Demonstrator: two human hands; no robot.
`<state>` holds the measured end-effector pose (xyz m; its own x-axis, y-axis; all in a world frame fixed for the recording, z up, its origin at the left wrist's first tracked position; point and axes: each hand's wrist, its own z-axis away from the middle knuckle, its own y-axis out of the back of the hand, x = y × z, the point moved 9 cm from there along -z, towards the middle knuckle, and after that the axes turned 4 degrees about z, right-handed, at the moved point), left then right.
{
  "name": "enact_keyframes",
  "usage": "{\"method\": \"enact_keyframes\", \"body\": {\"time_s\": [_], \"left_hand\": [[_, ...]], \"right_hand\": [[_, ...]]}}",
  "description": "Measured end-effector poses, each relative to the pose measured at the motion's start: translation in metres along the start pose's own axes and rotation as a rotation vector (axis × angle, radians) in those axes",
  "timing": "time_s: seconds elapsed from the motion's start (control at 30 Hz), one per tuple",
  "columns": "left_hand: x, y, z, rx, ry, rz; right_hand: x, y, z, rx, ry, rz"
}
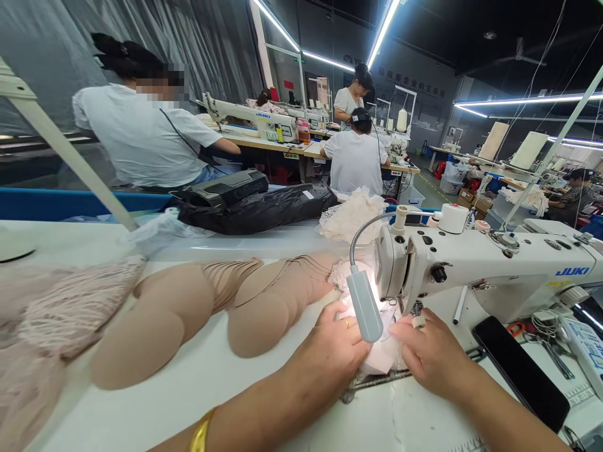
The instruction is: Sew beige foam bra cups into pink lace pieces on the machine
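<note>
A white sewing machine (475, 263) stands at the right, its needle area lit by a grey gooseneck lamp (365, 307). Under its head lies a pale pink fabric piece (380, 359). My left hand (336, 345) is curled on the fabric's left side, its fingertips partly behind the lamp. On the other side my right hand (436, 351) pinches the fabric's edge close to the needle area. To the left, beige moulded cup pads (141, 336) lie fanned in overlapping rows. Gathered pale lace fabric (80, 307) is beside them.
A black phone (521, 370) and small scissors (556, 358) lie right of the machine. A white pen (460, 306) rests by its base. Behind the table are a black plastic-wrapped bundle (264, 210) and a cream fabric heap (353, 213). Co-workers sit at machines beyond.
</note>
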<state>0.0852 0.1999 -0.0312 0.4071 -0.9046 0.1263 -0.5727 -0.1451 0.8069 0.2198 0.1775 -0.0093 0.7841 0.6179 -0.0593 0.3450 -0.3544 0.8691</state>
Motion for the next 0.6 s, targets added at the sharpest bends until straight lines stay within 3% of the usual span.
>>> {"method": "enact_keyframes", "body": {"time_s": [0.13,0.27,0.5,0.6], "left_hand": [[0.029,0.014,-0.002,0.057,-0.077,-0.027],[0.048,0.024,-0.004,0.114,-0.085,-0.060],[0.033,0.019,-0.006,0.081,-0.100,-0.026],[0.023,0.017,-0.009,0.008,-0.085,0.025]], "right_hand": [[-0.015,0.001,0.001,-0.098,0.132,-0.103],[-0.016,0.000,0.003,-0.134,0.143,-0.135],[-0.008,-0.010,0.003,-0.173,0.067,-0.115],[-0.006,-0.013,0.001,-0.157,0.046,-0.087]]}}
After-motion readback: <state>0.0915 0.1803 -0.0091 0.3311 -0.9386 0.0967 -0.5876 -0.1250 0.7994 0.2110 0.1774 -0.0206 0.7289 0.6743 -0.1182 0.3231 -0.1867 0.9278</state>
